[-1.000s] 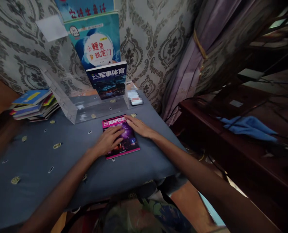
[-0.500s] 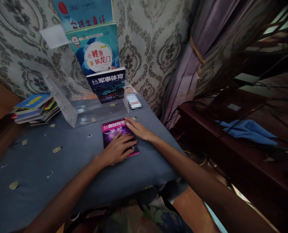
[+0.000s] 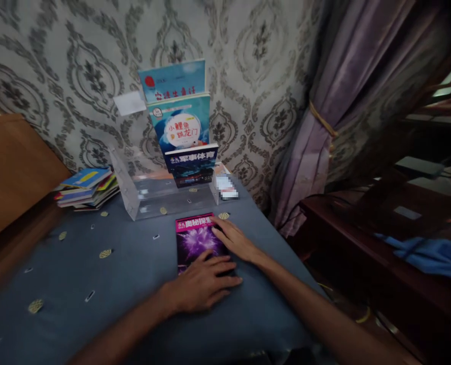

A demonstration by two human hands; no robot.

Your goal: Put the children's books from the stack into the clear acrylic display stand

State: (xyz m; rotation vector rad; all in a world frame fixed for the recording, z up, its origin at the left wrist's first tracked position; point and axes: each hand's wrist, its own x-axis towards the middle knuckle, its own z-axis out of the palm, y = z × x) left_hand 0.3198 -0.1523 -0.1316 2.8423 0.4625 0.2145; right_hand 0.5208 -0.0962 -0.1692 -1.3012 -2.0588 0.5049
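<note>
A thin book [image 3: 197,243] with a pink title band and a purple burst on its cover lies flat on the blue-grey tablecloth. My left hand [image 3: 206,281] rests across its lower part, fingers spread, hiding that end of the cover. At the upper right corner of the book, my right hand [image 3: 235,241] touches it with outstretched fingers. Behind it stands a clear acrylic rack [image 3: 172,205] in tiers. On its right side it holds a dark blue book [image 3: 195,167], a teal book [image 3: 181,124] and a blue book [image 3: 174,78], one above the other.
A stack of several books [image 3: 86,187] lies left of the rack, near a brown wooden panel [image 3: 20,167]. A small pixelated item [image 3: 227,187] sits at the rack's right end. Right of the table are a purple curtain [image 3: 316,152] and a dark red wooden bench [image 3: 347,243] with blue cloth [image 3: 426,256].
The camera view has tilted up and shifted, so the rack and book appear lower and further right. My left hand sits nearer the book's lower edge, uncovering more of the cover.
</note>
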